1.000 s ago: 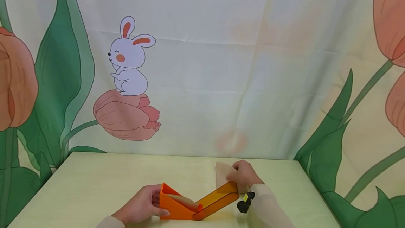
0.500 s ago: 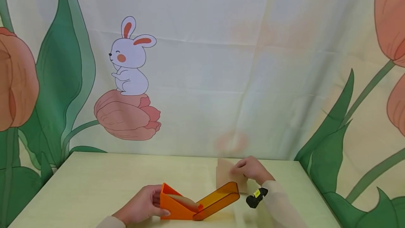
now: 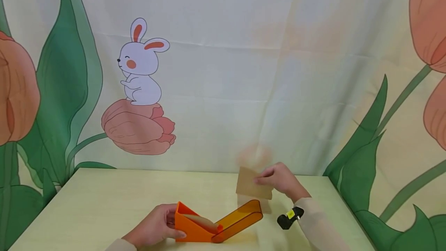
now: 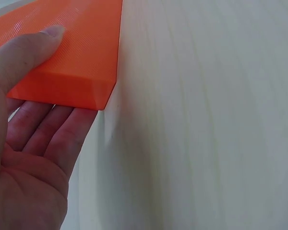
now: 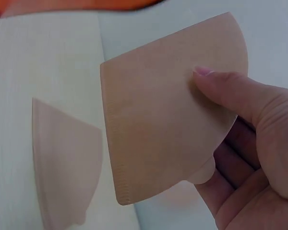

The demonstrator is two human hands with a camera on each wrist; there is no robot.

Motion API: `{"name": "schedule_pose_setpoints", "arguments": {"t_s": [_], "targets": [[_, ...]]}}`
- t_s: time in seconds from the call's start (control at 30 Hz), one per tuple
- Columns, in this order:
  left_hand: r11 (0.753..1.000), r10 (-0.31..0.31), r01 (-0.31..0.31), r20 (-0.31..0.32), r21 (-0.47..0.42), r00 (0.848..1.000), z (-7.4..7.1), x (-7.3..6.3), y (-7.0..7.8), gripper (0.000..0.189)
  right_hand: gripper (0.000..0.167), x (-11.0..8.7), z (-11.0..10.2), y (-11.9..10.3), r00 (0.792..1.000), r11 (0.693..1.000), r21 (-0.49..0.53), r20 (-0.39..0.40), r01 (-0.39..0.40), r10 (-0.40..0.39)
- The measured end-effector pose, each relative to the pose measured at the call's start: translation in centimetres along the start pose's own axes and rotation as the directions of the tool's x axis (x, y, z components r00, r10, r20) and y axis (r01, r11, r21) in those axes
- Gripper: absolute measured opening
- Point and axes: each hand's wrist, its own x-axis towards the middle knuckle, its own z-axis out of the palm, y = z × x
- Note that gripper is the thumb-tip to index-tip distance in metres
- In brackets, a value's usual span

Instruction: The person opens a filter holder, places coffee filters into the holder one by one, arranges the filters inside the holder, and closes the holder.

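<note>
An orange wedge-shaped box stands on the pale table with its clear orange lid swung open to the right. Brown paper filters lie inside it. My left hand grips the box's left end, thumb on top and fingers underneath. My right hand pinches a single brown paper filter by its right edge. It holds the filter above the table behind the lid, with the thumb on the near face.
A paler filter-shaped patch shows on the table under the held filter; I cannot tell whether it is a second filter or a shadow. A printed cloth backdrop hangs right behind the table's far edge.
My right hand has lifted the paper filter up from the table behind the lid and drawn it slightly right. My left hand and the box have stayed put.
</note>
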Motion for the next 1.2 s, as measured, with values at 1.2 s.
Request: {"name": "schedule_pose_setpoints", "arguments": {"t_s": [1.2], "targets": [[0.999,0.042,-0.042,0.022,0.001,0.999,-0.1,0.3,-0.4,0.052,0.013,-3.8,4.4,-11.3,0.946,0.951,0.169,0.154,0.257,-0.283]]}}
